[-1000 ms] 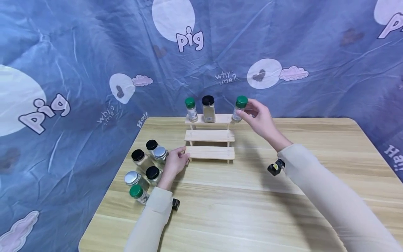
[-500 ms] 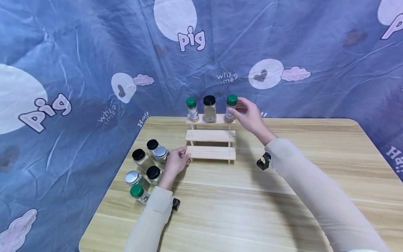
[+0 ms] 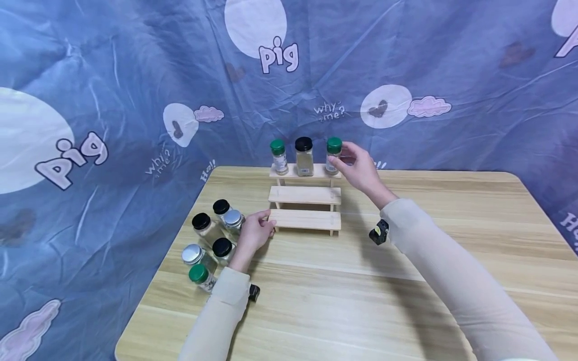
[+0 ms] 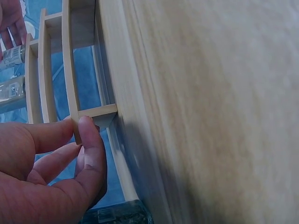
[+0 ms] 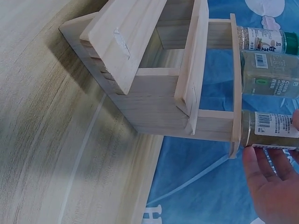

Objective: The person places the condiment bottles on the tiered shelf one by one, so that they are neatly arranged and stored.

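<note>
The left hand [image 3: 255,232] pinches the rack [image 3: 305,219] at near left; the right hand [image 3: 360,169] grips a jar [image 3: 334,150], seemingly resting on its far right.

We see a long cream left sleeve [image 3: 215,318] and a matching right sleeve [image 3: 456,273], both plain and lightly creased. Beside their ends sit a black left box [image 3: 255,293] and black right box [image 3: 377,233], the latter perhaps bearing a yellow mark [image 3: 379,229].

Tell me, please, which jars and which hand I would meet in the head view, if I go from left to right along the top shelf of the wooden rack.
First green-capped jar, black-capped jar, second green-capped jar, right hand holding that last jar.
</note>
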`<state>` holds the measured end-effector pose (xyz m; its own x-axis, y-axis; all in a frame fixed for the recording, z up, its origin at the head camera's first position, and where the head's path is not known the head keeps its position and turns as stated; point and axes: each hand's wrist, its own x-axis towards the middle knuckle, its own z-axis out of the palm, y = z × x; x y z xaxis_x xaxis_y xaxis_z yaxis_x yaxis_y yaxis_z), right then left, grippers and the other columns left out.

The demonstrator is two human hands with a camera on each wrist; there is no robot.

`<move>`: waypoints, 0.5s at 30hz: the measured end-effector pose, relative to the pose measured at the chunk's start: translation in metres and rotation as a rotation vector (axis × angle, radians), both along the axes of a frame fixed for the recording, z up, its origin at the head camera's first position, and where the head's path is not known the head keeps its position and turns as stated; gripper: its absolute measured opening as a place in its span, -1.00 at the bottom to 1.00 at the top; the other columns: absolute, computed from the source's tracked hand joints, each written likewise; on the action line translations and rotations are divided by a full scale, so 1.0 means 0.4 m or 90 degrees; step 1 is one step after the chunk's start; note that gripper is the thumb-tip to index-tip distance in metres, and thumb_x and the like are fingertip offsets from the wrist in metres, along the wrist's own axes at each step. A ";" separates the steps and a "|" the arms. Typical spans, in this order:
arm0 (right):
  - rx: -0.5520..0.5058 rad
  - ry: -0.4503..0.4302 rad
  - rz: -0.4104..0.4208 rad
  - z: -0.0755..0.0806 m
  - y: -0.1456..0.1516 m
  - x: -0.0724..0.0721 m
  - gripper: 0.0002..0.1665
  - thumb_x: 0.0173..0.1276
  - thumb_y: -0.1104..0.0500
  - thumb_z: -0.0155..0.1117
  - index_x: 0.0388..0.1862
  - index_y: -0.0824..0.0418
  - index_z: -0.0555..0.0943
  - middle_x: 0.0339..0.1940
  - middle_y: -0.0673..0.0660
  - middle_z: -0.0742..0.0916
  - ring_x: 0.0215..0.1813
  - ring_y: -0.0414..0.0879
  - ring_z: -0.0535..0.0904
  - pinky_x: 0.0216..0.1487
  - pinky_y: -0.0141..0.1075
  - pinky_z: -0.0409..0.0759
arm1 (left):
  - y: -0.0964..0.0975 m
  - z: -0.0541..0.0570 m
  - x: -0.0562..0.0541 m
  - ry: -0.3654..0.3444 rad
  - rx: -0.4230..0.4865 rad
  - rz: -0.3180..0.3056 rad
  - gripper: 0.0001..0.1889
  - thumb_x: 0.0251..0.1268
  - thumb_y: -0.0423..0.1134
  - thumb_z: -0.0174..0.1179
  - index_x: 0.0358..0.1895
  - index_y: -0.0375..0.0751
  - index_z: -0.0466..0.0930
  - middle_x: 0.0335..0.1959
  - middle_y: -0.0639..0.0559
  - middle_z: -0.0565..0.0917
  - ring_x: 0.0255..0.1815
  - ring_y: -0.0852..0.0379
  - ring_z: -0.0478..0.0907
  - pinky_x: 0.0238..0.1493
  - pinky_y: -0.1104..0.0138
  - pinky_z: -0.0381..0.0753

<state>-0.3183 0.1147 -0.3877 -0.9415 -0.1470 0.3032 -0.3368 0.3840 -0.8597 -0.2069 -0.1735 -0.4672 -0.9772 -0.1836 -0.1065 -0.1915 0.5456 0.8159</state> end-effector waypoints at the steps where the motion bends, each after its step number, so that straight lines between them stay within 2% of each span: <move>1: 0.000 0.000 -0.002 0.000 0.001 0.000 -0.43 0.51 0.08 0.40 0.40 0.23 0.56 0.25 0.37 0.72 0.28 0.29 0.68 0.40 0.08 0.62 | 0.001 0.001 0.000 0.001 0.002 -0.001 -0.50 0.45 -0.28 0.34 0.42 -0.23 0.56 -0.35 -0.16 0.77 -0.31 -0.05 0.80 -0.47 0.47 0.57; 9: -0.016 -0.020 -0.009 -0.003 0.010 0.013 -0.34 0.51 0.05 0.40 0.48 0.23 0.48 0.33 0.37 0.69 0.33 0.27 0.66 0.43 0.04 0.61 | 0.003 0.004 0.000 -0.002 0.008 -0.005 -0.49 0.46 -0.28 0.33 0.42 -0.23 0.55 -0.33 -0.16 0.77 -0.31 -0.03 0.80 -0.45 0.48 0.59; 15: -0.029 -0.019 -0.008 -0.021 0.030 0.035 -0.30 0.52 0.04 0.38 0.53 0.26 0.44 0.35 0.36 0.68 0.35 0.24 0.65 0.41 0.02 0.63 | -0.003 0.002 0.001 -0.003 0.011 -0.003 -0.49 0.45 -0.28 0.33 0.43 -0.23 0.55 -0.33 -0.17 0.77 -0.32 -0.01 0.80 -0.45 0.47 0.58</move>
<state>-0.3042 0.1267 -0.3962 -0.9521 -0.1215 0.2807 -0.3058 0.3485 -0.8860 -0.2064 -0.1749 -0.4665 -0.9777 -0.1765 -0.1141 -0.1924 0.5326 0.8242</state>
